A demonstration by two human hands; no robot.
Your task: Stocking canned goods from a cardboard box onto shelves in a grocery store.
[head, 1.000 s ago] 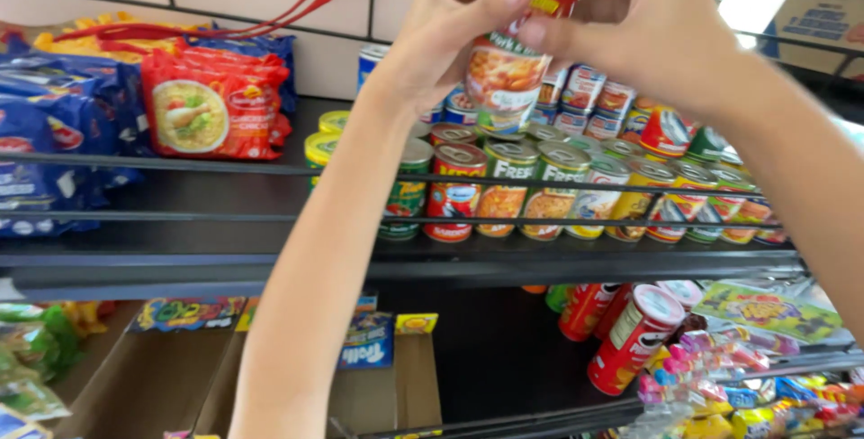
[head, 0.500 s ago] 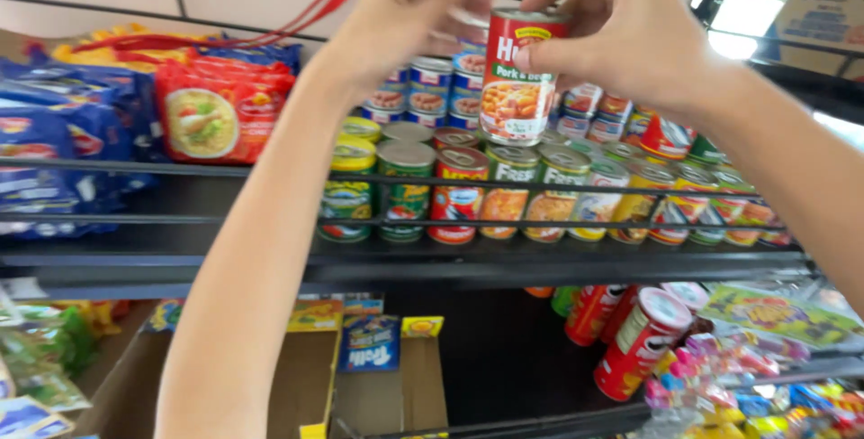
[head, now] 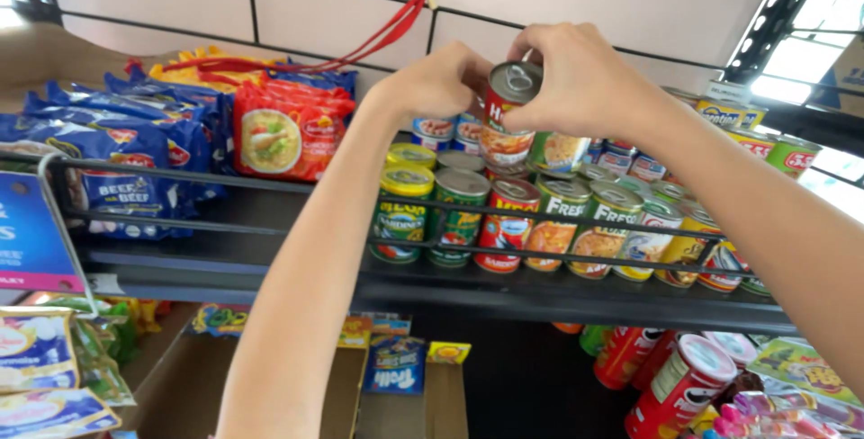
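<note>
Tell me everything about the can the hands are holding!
The can is a small metal tin with a silver lid and a pull ring on top. Its label is red above, with a picture of food lower down. It tilts a little, lid toward the camera, held above the rows of cans on the black shelf. The left hand and right hand both touch it.

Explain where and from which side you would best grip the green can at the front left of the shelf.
Grip the green can around its upper wall, just under the lid, coming from above and the front. It stands upright behind the rail, which bars its lower body, and another can crowds its right side; the top is free.
</note>
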